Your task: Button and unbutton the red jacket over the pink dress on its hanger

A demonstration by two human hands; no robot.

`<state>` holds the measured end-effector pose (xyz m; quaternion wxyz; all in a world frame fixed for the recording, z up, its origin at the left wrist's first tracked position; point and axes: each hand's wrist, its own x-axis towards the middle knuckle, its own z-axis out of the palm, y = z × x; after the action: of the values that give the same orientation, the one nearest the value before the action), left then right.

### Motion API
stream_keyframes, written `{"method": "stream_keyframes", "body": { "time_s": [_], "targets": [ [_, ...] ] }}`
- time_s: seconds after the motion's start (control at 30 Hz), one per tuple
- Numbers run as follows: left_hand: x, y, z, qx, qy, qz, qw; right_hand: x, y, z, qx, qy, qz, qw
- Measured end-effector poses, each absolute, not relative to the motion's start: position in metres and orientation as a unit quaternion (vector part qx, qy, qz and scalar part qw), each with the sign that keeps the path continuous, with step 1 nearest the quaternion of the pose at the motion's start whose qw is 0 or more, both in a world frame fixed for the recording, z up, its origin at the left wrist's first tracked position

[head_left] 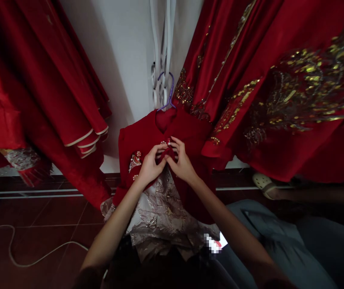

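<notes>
- Long red garments with gold sequin patterns [298,96] hang along the right side, in front of a plain white wall [124,48].
- Long red garments with pale-edged hems [60,84] hang along the left side, above a dark red tiled floor [54,216].
- A deep red cloth jacket [194,140] hangs in the middle, directly under the fingers; its shoulders spread around a thin purple hanger [171,94], whose hook meets white scrolled bars [155,40].
- A pale, shiny brocade cloth with a raised pattern [162,208] shows below the hands, framed by the jacket's red sides.
- The left hand [151,166] and right hand [184,164] meet at the jacket's front, below the neckline. The fingers [176,141] of both are bent inward, thumbs close together, pinching a fold of the red cloth between them.
- A pale clog on a foot [264,184] stands near the hem at right.
- A thin white cable [39,261] curves over the tiles at lower left.
- A jewelled ornament with red and pale stones [134,161] lies on the jacket, just left of the left hand.
- A tiny red-and-white bead [168,142] sits at the right hand's fingertips.
</notes>
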<state>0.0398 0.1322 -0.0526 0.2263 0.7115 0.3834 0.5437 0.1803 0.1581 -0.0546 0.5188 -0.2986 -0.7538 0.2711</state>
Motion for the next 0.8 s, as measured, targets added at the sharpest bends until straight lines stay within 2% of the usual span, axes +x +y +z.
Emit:
{"method": "stream_keyframes", "body": {
  "time_s": [0.07,0.13,0.2,0.27,0.37,0.43,0.53,0.67,0.8],
  "targets": [
    [0.033,0.117,-0.063,0.716,0.369,0.517,0.291,0.189,0.146,-0.070,-0.261,-0.801,0.263,0.469],
    [0.026,0.096,-0.071,0.714,0.407,0.479,0.309,0.199,0.133,-0.087,-0.257,-0.835,0.239,0.424],
    [0.020,0.076,-0.077,0.707,0.483,0.446,0.259,0.206,0.124,-0.102,-0.290,-0.845,0.204,0.400],
    [0.017,0.060,-0.082,0.706,0.555,0.409,0.164,0.209,0.121,-0.114,-0.331,-0.836,0.175,0.402],
    [0.010,0.050,-0.087,0.700,0.622,0.348,0.040,0.208,0.123,-0.121,-0.376,-0.786,0.172,0.459],
    [0.003,0.049,-0.085,0.690,0.647,0.323,0.015,0.207,0.123,-0.118,-0.403,-0.735,0.187,0.512],
    [-0.003,0.046,-0.066,0.679,0.652,0.332,0.050,0.206,0.118,-0.100,-0.433,-0.674,0.210,0.561],
    [0.015,0.031,-0.036,0.676,0.600,0.406,0.131,0.209,0.102,-0.063,-0.387,-0.675,0.272,0.567],
    [0.052,0.037,-0.048,0.714,0.531,0.408,0.204,0.214,0.089,-0.027,-0.372,-0.639,0.276,0.614]
  ]
}}
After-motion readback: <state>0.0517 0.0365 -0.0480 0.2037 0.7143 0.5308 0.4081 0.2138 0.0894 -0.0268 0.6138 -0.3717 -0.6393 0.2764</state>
